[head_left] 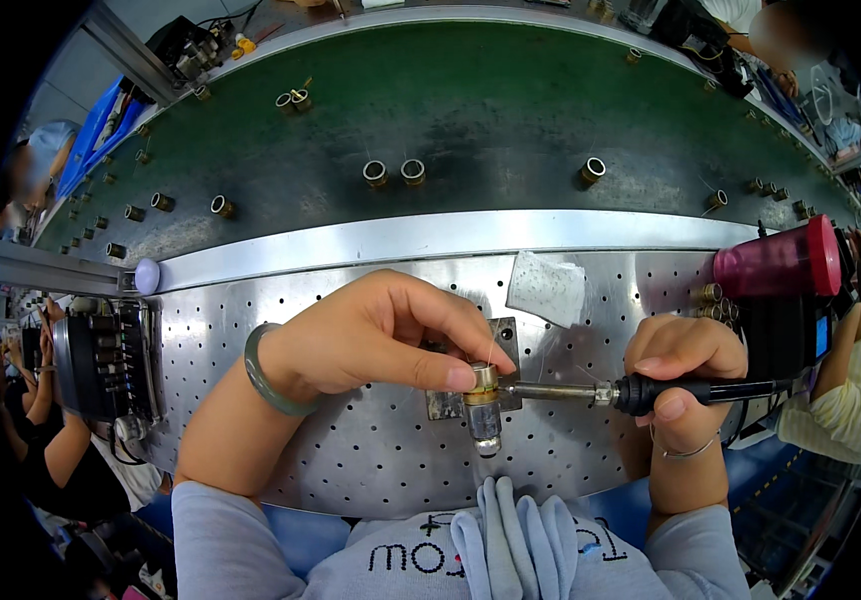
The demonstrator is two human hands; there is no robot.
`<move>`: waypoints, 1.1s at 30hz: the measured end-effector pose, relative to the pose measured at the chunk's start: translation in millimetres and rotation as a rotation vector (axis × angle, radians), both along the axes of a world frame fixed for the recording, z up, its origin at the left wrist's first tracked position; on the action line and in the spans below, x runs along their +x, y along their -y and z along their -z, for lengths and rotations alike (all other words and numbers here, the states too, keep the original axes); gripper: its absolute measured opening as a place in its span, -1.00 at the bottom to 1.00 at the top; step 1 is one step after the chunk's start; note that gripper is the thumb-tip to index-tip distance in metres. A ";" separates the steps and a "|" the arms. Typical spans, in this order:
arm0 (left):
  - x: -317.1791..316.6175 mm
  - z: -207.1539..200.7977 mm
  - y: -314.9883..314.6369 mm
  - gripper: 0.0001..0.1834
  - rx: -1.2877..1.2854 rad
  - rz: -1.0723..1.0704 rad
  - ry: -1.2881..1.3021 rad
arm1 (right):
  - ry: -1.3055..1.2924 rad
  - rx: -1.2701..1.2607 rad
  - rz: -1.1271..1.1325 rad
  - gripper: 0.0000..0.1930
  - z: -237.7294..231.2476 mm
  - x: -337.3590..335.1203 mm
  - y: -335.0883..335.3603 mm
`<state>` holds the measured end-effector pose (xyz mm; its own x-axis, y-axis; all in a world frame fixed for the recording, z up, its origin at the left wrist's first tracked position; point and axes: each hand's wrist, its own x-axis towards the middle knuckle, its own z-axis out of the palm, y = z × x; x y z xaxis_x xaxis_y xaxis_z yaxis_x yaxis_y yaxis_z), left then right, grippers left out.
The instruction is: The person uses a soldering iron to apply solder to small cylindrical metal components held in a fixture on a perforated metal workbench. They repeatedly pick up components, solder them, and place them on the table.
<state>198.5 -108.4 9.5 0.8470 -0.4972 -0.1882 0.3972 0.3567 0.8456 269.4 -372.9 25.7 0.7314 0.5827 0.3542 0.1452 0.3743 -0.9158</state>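
Between the thumb and fingers of my left hand (380, 335) is a small metal cylinder (483, 400), brass-coloured at its upper part and silver below. My right hand (688, 372) grips a soldering iron (640, 394) by its black handle, pen-like. The iron's metal shaft points left, and its tip meets the side of the cylinder near the brass-coloured band. Behind the cylinder a dark metal block (503, 345) rests on the perforated metal worktop (350, 440); my left fingers partly hide it. A thin wire strand shows above the cylinder.
A crumpled white cloth (547, 289) lies beyond the block. A pink cup (780, 260) lies at right beside several brass rings (712, 300). Past a metal rail (430, 233), a green conveyor belt (490, 120) carries several small metal cylinders (412, 172). Other people work around the edges.
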 end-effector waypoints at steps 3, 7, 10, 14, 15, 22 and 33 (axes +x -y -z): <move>-2.2 -0.2 0.9 -0.71 0.006 -0.039 -0.008 | 0.002 -0.008 -0.005 -0.77 1.8 0.1 -1.9; -2.7 -1.4 1.1 -0.72 0.024 -0.054 -0.041 | 0.029 -0.041 0.004 -0.75 1.8 1.2 -3.4; -2.8 -1.4 1.7 -0.70 0.014 -0.058 -0.044 | 0.033 -0.054 0.020 -0.76 1.9 2.1 -1.3; -2.1 -2.9 2.0 -0.69 -0.002 -0.045 -0.037 | 0.009 -0.022 0.006 -0.77 2.7 4.2 0.8; -2.1 -2.0 2.0 -0.69 -0.005 -0.044 -0.025 | -0.011 -0.020 0.008 -0.77 2.6 4.0 0.7; -2.2 -1.8 1.4 -0.68 -0.004 -0.040 -0.043 | -0.044 -0.012 -0.011 -0.74 4.0 4.0 -1.3; -1.7 -2.9 2.3 -0.68 0.003 -0.047 -0.037 | -0.005 -0.004 -0.075 -0.73 7.3 8.2 -2.3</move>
